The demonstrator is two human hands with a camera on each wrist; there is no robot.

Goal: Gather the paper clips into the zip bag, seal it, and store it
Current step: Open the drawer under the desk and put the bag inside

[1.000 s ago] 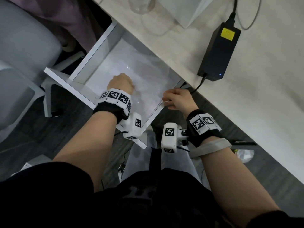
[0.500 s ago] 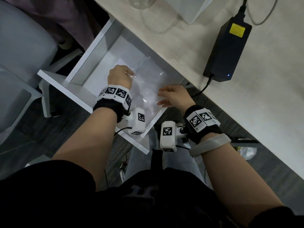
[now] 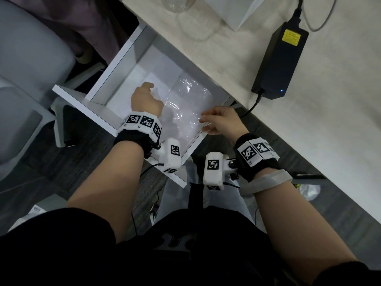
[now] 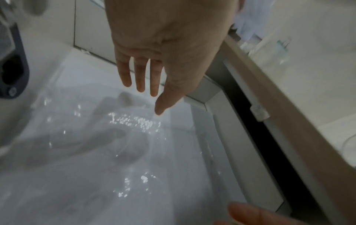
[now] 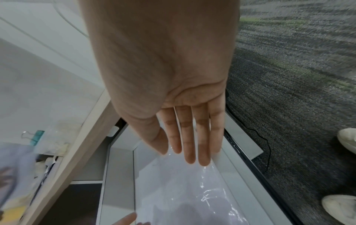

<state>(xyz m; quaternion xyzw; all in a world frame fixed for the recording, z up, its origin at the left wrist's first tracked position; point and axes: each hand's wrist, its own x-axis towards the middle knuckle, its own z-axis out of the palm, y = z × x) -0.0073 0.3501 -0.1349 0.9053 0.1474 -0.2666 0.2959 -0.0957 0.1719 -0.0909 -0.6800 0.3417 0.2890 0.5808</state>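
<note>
**Bag laid in the drawer; storing step nearly through**

Evidently the storing step was in hand; the zip bag (image 3: 186,106) lay flat on the floor of the open white drawer (image 3: 82,99), crinkled and catching the light, and no paper clips could be made out through the plastic in any view, so whether it was filled and sealed could not be told. The left hand (image 3: 145,101) was inside the drawer with its fingers (image 4: 139,79) straight and slightly spread; the bag lay just below and ahead of those fingertips, and whether they touched it could not be told; they gripped nothing. The right hand (image 3: 219,120) hung at the drawer's near side wall, its fingers (image 5: 189,137) straight and pressed side by side; the bag's edge lay directly under their tips, at or just off the plastic, with no pinch on it. A black power adapter (image 3: 279,60) sat on the desk (image 3: 329,141), well apart from both hands and beyond the right fingertips; a glass vessel (image 3: 178,3) stood at the desk's far edge.

By my judgement the next move called for both hands to clear the drawer, fingertips lifting off without dragging the slippery bag along; then a push on the drawer front to close it, fingers kept off the gap beneath the desk.
</note>
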